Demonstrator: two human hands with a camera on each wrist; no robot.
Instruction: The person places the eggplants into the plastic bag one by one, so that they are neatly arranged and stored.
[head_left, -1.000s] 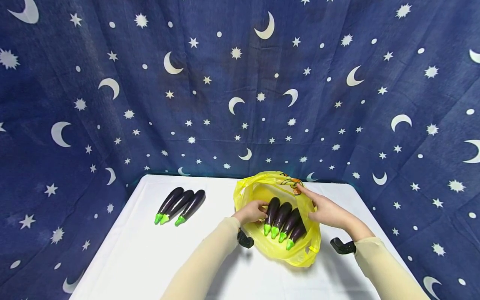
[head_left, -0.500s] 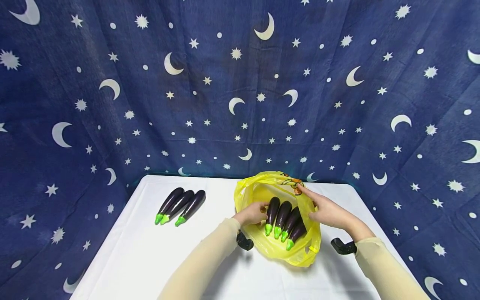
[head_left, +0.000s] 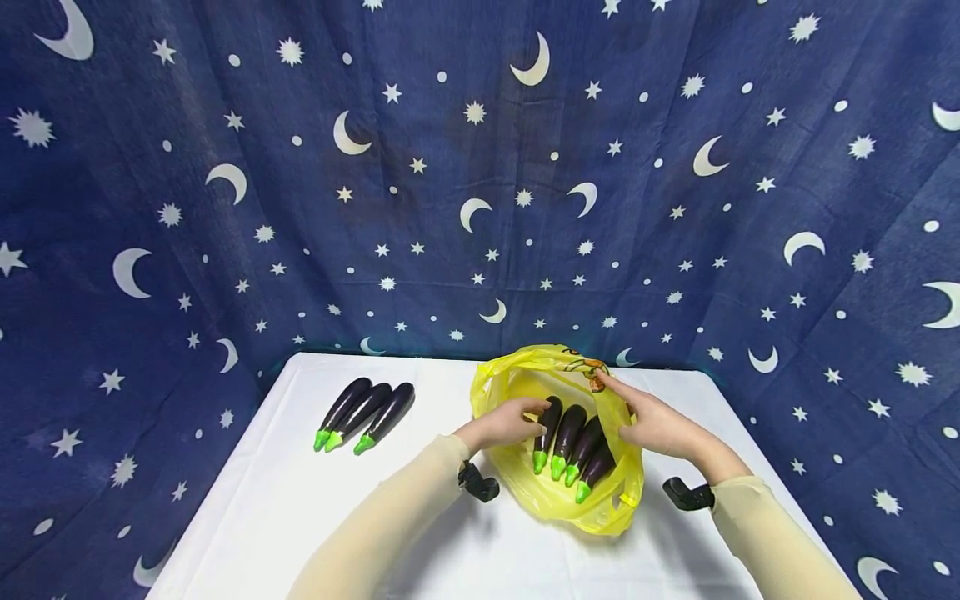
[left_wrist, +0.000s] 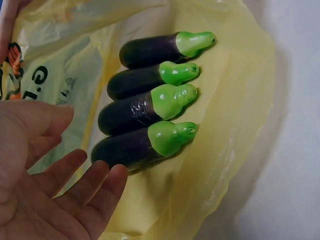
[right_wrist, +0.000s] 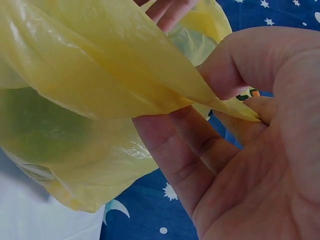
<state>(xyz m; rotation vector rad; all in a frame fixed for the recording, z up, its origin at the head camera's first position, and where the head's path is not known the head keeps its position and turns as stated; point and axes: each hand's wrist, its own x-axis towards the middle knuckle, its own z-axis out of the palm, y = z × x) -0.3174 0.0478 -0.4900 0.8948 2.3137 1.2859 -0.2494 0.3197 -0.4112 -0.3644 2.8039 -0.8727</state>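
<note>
A yellow plastic bag [head_left: 525,493] lies on the table with its mouth towards me. Several dark purple eggplants [head_left: 570,433] with green stem ends rest side by side in it. My left hand [head_left: 508,422] is at the bag's mouth beside the leftmost eggplant. In the left wrist view, that hand's fingers [left_wrist: 95,187] are spread and loosely bent, holding nothing, close to the nearest eggplant [left_wrist: 125,150]. My right hand [head_left: 663,423] holds the bag's right rim. In the right wrist view, the yellow plastic [right_wrist: 100,60] passes between its thumb and fingers.
Three more eggplants [head_left: 365,410] lie together on the left of the white-covered table [head_left: 262,517]. A dark blue curtain [head_left: 420,208] with moons and stars hangs behind and at both sides.
The eggplants in the bag have shifted slightly to the right. My left hand has eased off the leftmost one, its wrist moving a little left. My right hand keeps its place on the bag.
</note>
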